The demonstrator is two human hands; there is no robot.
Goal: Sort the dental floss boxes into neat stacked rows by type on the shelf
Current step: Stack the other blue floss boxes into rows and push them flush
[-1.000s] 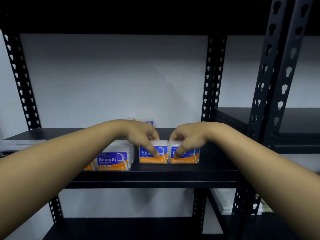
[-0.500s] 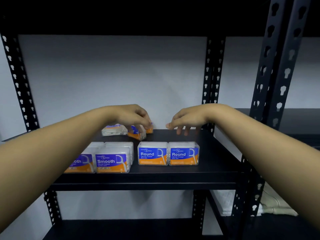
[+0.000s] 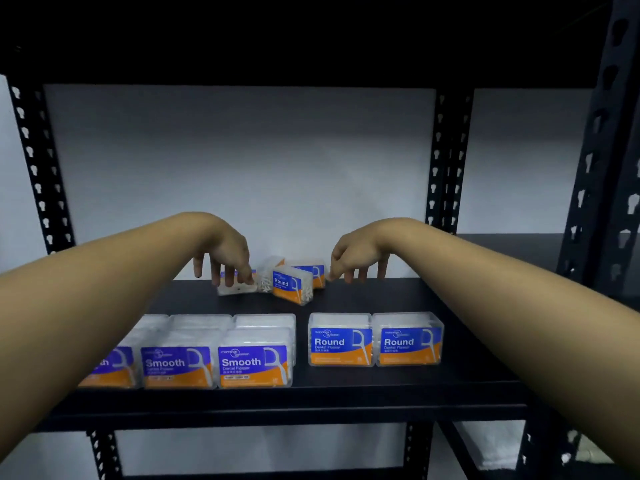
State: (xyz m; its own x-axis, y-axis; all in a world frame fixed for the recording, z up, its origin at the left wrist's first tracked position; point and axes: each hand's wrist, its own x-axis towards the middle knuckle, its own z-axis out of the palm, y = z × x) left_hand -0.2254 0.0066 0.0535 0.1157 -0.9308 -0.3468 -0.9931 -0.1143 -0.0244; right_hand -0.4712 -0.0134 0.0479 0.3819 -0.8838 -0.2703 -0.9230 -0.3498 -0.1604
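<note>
On the black shelf [image 3: 346, 386] stand clear floss boxes with blue and orange labels. Several "Smooth" boxes [image 3: 254, 356] form rows at the front left. Two "Round" boxes [image 3: 341, 341] [image 3: 408, 339] sit side by side at the front right. Loose boxes lie jumbled at the back: a tilted "Round" box [image 3: 292, 284], one behind it [image 3: 313, 270], and a flat one [image 3: 237, 287]. My left hand [image 3: 225, 254] hangs over the flat box, its fingertips on it. My right hand [image 3: 356, 258] hovers with fingers pointing down, its fingertips at the rear box's right end.
Black perforated uprights [image 3: 446, 161] [image 3: 38, 168] frame the bay, with a thick post [image 3: 602, 168] at the right. A dark shelf board hangs above. A white wall closes the back. Another shelf level [image 3: 242, 474] lies below.
Both hands left the two front "Round" boxes and reached to the back of the shelf, over the loose boxes. The view came closer to the shelf.
</note>
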